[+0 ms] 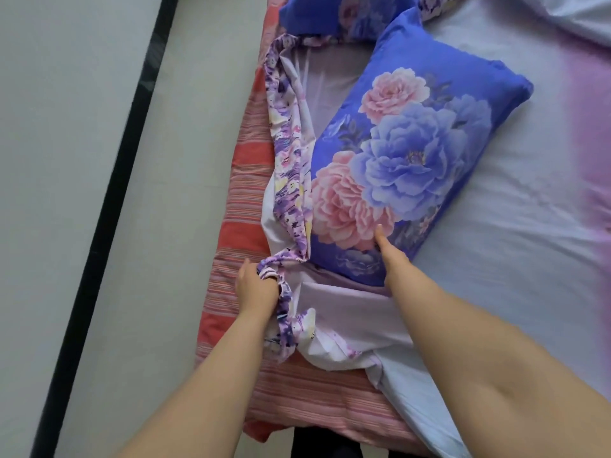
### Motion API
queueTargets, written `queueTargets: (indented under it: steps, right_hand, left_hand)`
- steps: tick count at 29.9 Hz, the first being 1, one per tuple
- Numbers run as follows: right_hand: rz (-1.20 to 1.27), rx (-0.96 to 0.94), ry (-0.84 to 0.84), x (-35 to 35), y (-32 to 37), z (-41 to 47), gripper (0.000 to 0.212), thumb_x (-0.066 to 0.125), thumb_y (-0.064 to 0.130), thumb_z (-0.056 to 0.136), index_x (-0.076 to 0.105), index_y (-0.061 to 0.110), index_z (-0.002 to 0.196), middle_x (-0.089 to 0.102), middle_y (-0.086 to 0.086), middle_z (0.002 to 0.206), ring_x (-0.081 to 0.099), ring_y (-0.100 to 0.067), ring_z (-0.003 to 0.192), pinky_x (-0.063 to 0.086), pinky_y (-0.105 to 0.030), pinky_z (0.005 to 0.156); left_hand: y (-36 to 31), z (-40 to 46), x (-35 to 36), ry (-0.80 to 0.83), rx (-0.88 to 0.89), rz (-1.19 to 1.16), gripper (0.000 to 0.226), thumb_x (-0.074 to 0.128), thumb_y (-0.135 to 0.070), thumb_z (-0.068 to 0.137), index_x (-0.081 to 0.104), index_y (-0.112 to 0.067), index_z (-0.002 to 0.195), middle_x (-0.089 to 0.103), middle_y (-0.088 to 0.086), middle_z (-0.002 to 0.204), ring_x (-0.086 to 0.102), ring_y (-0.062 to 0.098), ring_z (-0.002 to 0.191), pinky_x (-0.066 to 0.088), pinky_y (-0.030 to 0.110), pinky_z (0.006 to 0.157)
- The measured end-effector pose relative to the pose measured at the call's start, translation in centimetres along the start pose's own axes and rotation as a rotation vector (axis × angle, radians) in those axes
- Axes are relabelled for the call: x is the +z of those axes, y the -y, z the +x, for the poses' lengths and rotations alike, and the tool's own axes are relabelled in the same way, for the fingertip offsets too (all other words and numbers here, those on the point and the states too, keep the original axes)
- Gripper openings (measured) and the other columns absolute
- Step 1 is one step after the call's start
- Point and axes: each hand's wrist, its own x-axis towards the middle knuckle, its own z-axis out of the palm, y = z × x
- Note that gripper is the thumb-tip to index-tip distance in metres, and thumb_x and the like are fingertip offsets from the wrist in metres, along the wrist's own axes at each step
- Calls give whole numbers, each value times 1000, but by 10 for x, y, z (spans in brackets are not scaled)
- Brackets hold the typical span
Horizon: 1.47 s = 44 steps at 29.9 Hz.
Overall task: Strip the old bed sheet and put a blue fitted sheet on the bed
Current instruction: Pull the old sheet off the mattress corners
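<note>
**Sheet corner off, pillow under right hand**

Left hand (256, 285) gripped the bunched elastic hem of the old sheet (515, 180) at the bed's near-left corner, fingers curled into the gathered floral trim. Right hand (391, 256) lay on the near end of the pillow (420, 160), thumb straight on the cover; its fingers went under the pillow's near edge, out of sight, so grip could not be told. The two hands were apart, with the sheet's hem and the pillow's corner between them.

The sheet was pale lilac with a purple floral border. Its hem was peeled inward along the left edge, from the far-left corner down to the left hand, and lay folded back on itself. That exposed the mattress (244, 193), red and pink striped, along the left edge and across the near-left corner. The rest of the sheet covered the bed to the right, wrinkled.

The pillow was blue with pink and blue flowers, lying slantwise beside the peeled hem. A second blue floral piece (317, 14) sat at the far edge, cut off by the frame.

Left of the bed: pale floor (43, 160) with a black strip (109, 206) running across it.
</note>
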Motion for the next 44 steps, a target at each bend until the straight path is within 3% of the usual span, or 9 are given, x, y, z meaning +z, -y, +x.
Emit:
queueTargets:
  steps: [5,10,15,20,28,35,38,41,44]
  right_hand:
    - [86,-158,-99,16,34,-12,56,69,23,85,48,-4,129,58,-14,125,56,-24,98,42,-31,83]
    - [149,-485,-93,-9,73,-64,24,65,3,82,60,-3,105,62,-9,89,57,-17,77,47,-16,59]
    - [11,-861,-185,-97,114,-105,13,64,2,79,65,9,90,59,4,68,50,5,53,39,-12,56]
    - [-259,-1080,-207,-186,162,-142,9,65,10,80,60,8,87,60,-3,76,53,-11,69,42,-27,66]
    - [-263,-1161,-181,-325,210,-194,10,64,8,79,60,7,88,60,7,57,55,-6,52,45,-22,57]
    - [-437,-1377,-269,-388,237,-236,23,66,9,83,60,-2,102,64,-9,94,58,-19,87,39,-22,72]
    - [-563,-1425,-266,-383,232,-240,21,65,8,83,61,-4,99,67,-19,94,61,-28,88,36,-22,69]
    - [-550,-1400,-212,-361,216,-247,18,64,8,82,62,-2,97,68,-16,90,61,-24,84,41,-25,70]
    - [-395,-1364,-102,-326,193,-265,12,62,2,82,59,-4,92,63,-9,75,53,0,56,42,-10,58]
  left_hand:
    - [-30,-15,30,45,9,-398,28,43,3,89,42,-15,110,53,7,101,54,25,96,42,27,75]
    - [-43,-26,44,62,-65,-374,59,43,9,85,44,-18,138,55,0,120,55,22,109,41,24,86]
    - [-45,-60,57,-36,-176,-173,36,45,-2,80,62,-34,75,68,0,87,61,27,78,48,32,72]
    - [-69,-112,79,1,-206,-61,29,52,-14,87,56,-21,115,64,13,113,59,33,100,42,30,82]
    - [-190,-207,158,427,174,26,46,51,-1,90,49,-7,135,56,14,131,53,19,112,36,19,85]
    - [-250,-276,190,1030,241,168,79,55,6,79,24,-20,147,47,6,130,51,21,110,45,24,81]
    - [-228,-273,178,948,145,290,86,63,-14,87,9,-22,153,17,4,158,27,22,140,26,31,111]
    - [-212,-267,151,714,45,-73,73,49,-52,93,18,-22,151,22,1,157,25,22,142,20,40,114]
    - [-211,-258,123,714,-40,-318,104,32,-89,67,24,-26,149,32,2,153,28,24,141,19,48,116]
